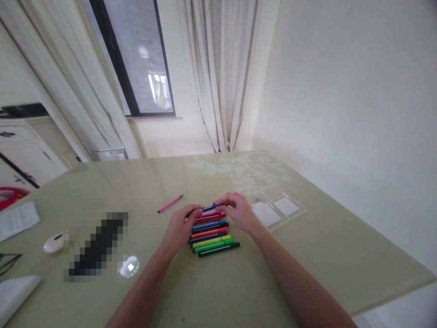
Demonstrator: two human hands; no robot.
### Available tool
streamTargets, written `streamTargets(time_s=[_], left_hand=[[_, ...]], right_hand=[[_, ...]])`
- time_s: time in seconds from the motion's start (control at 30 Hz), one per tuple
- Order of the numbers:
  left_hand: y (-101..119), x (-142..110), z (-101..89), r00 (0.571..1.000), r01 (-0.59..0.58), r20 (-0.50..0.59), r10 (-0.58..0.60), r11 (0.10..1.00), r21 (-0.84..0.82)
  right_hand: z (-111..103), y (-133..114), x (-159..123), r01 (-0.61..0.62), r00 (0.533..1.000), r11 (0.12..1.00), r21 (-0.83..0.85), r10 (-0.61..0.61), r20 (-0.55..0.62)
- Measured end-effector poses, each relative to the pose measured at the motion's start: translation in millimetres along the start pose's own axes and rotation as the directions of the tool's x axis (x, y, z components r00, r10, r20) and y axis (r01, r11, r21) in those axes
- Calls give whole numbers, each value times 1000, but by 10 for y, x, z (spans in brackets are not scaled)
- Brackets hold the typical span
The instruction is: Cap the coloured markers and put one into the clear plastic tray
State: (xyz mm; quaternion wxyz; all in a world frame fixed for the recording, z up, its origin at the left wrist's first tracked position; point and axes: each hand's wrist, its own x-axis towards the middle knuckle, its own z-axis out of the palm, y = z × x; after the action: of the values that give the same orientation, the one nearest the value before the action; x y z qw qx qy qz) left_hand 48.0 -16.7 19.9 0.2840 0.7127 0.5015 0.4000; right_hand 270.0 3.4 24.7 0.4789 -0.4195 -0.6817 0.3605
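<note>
Blue pen is pinched in the fingers of the left hand and right hand, by the row of pens' far end; moving it looks to need soft fingers.

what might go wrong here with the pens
The blue pen, pinched by the left hand and right hand just above the row, might knock its neighbours askew if lowered carelessly. The dark green pen, on the row's near edge with nothing beside it on that side, could roll away if nudged.
</note>
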Motion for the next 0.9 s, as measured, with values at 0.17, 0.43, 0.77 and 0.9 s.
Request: streamTargets(time_s=[0.17,0.43,0.77,0.9], left_hand=[[4,0,-15,1000,31,2,-31,998,-48],[-40,14,1,1000,8,27,-7,1000,-13],[-489,103,-150,983,53,-181,12,936,348],[-715,75,-324,933,312,-332,-139,774,551]], right_hand=[[29,27,-12,-25,1000,998,61,25,2],[80,20,-29,-125,990,987,99,118,72],[-352,320,64,-193,968,703,-684,23,-249],[-370,401,33,-204,978,440,-874,63,-197]])
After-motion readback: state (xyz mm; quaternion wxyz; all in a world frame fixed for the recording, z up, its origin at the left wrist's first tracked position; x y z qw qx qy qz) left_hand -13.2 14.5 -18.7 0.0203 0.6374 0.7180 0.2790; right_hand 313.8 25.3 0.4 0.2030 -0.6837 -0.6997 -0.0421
